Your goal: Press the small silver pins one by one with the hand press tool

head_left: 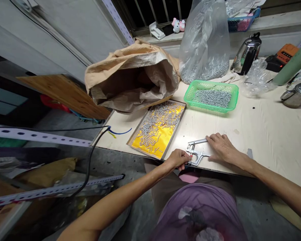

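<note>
Near the table's front edge is a silver C-jawed hand press plier (197,157) with two spread handles and a spring between them. My right hand (222,147) grips its handles, fingers over the upper one and thumb by the lower one. My left hand (178,159) is closed in a pinch at the open jaw, beside a small red part; what the fingertips hold is too small to tell. To the left lies a shallow tray (170,142) with a yellow lining and many small silver metal pins (150,130). A green plastic basket (212,108) behind holds more pins.
An open brown paper sack (130,77) leans over the tray's back end. Behind the basket stands a clear plastic bag (205,43) of metal pieces. A steel kettle (248,53), crumpled plastic (257,78) and a metal mug (297,94) are at right. A black cable (90,157) hangs at left.
</note>
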{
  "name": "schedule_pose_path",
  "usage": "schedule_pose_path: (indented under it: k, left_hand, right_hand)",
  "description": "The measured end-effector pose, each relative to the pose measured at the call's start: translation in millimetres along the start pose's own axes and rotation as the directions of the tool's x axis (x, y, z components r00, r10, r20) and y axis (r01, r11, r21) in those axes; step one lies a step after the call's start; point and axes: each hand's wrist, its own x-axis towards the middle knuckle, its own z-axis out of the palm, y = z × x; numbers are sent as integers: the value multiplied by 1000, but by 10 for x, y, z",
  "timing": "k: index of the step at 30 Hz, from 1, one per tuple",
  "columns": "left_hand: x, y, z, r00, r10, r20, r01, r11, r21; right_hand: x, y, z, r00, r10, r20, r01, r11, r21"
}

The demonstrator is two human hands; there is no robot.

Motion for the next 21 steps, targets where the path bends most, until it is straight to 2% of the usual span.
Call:
schedule_pose_path:
  k: [3,6,8,10,11,13,15,16,18,21]
  left_hand:
    - [-80,32,-27,998,25,-64,-18,993,116]
    - [-173,76,-79,972,158,-172,-102,950,294]
    - [-212,104,-97,923,290,-254,-169,897,408]
    - [-213,133,-72,848,447,-286,-253,814,522]
    - [-197,149,-40,806,530,-264,-306,755,580]
    - [-132,192,53,723,676,-142,-426,597,679]
    - [-38,249,153,642,766,10,-515,422,746]
    - [11,282,193,617,783,76,-538,349,767]
    - [95,349,240,606,776,173,-552,254,794]
    - [155,438,247,631,732,257,-542,179,821]
  right_hand:
    - [-43,-20,38,999,-6,-46,7,1000,22]
    - [-91,-25,64,997,-14,-75,18,999,50]
    - [-110,-38,63,997,-15,-80,20,998,62]
    - [-120,-64,53,996,-16,-86,21,998,61]
    - [-122,-79,46,996,-17,-91,22,998,55]
    - [-132,-107,35,995,-19,-96,22,999,34]
    - [-155,-114,28,996,-17,-88,19,1000,20]
    - [-174,-104,28,997,-19,-81,21,1000,20]
    - [-229,-58,32,997,-17,-78,19,1000,24]
    - [-332,32,50,995,5,-95,-3,1000,18]
